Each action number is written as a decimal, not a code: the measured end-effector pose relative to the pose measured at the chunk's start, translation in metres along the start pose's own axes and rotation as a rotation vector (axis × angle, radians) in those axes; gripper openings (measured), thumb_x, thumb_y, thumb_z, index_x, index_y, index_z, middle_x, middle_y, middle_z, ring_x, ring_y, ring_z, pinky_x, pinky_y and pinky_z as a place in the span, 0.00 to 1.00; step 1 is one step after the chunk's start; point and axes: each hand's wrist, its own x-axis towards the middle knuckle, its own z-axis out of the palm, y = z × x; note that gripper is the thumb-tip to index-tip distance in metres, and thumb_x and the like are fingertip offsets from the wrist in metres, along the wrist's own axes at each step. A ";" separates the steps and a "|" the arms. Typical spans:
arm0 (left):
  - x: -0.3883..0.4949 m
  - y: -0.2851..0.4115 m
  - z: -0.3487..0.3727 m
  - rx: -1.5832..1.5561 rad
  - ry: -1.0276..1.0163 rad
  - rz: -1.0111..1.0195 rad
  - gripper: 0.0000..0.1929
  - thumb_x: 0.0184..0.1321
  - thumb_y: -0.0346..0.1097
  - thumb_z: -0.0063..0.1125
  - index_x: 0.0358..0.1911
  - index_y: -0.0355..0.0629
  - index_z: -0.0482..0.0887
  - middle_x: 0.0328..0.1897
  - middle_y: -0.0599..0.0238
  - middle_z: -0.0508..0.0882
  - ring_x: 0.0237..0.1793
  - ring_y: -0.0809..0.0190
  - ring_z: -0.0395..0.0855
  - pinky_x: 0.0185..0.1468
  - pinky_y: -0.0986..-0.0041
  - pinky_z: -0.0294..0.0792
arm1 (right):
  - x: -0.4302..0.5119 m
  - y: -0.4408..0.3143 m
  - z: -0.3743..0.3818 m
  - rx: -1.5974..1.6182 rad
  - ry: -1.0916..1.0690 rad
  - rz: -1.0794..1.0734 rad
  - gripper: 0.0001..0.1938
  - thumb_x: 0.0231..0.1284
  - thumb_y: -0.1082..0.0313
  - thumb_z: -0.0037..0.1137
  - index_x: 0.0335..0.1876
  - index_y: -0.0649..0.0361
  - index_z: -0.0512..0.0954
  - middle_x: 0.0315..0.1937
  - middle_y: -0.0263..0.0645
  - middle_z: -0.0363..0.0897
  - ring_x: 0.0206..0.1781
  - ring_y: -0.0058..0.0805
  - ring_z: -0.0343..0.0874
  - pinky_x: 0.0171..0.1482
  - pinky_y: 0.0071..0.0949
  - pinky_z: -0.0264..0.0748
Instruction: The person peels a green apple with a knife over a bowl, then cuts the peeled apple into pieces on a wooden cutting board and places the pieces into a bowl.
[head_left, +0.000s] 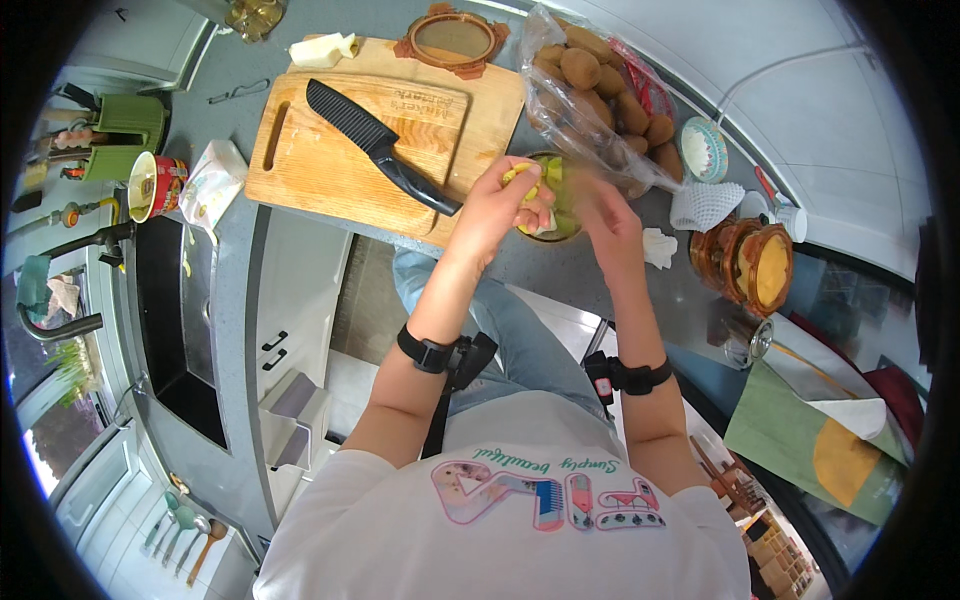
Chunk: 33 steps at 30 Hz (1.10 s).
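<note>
My left hand (514, 199) holds small yellow pieces (523, 182), perhaps cut fruit, above the near-left rim of a bowl. Green fruit chunks (553, 172) lie in that bowl (550, 237). My right hand (606, 214), blurred, is over the bowl's right side; its fingertips are too smeared to show whether they hold anything. To the left, a black-handled knife with a ridged blade (352, 118) lies across the smaller of two stacked wooden cutting boards (292, 169). A pale peeled piece of food (322, 50) rests at the back edge of the larger board.
Behind the bowl lies a clear plastic bag of kiwifruit (581, 69). A brown-rimmed round lid (454, 39) sits at the back. Right are a crumpled tissue (660, 248), stacked brown-rimmed containers (761, 266) and a glass jar (750, 341). Left are a tissue pack (214, 184), a red tub (166, 186) and a sink (169, 322).
</note>
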 end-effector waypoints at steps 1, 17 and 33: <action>0.002 0.002 0.001 0.066 -0.021 -0.030 0.12 0.69 0.38 0.49 0.46 0.36 0.73 0.31 0.56 0.82 0.20 0.65 0.78 0.23 0.79 0.66 | 0.002 0.000 -0.001 0.012 -0.018 0.027 0.17 0.61 0.77 0.52 0.56 0.59 0.77 0.47 0.30 0.79 0.37 0.15 0.74 0.42 0.16 0.73; 0.046 0.006 0.023 1.450 -0.225 0.345 0.16 0.60 0.43 0.59 0.36 0.32 0.81 0.29 0.46 0.84 0.30 0.50 0.82 0.35 0.62 0.72 | 0.003 0.021 -0.011 -0.156 0.042 -0.136 0.17 0.56 0.80 0.53 0.52 0.61 0.78 0.43 0.37 0.80 0.34 0.20 0.78 0.38 0.20 0.75; 0.045 0.048 0.017 1.300 -0.241 -0.122 0.11 0.59 0.29 0.57 0.41 0.28 0.78 0.32 0.51 0.85 0.25 0.61 0.87 0.30 0.73 0.78 | 0.021 0.021 -0.005 -0.497 -0.010 -0.439 0.14 0.45 0.80 0.59 0.41 0.63 0.80 0.43 0.39 0.74 0.39 0.38 0.77 0.43 0.33 0.76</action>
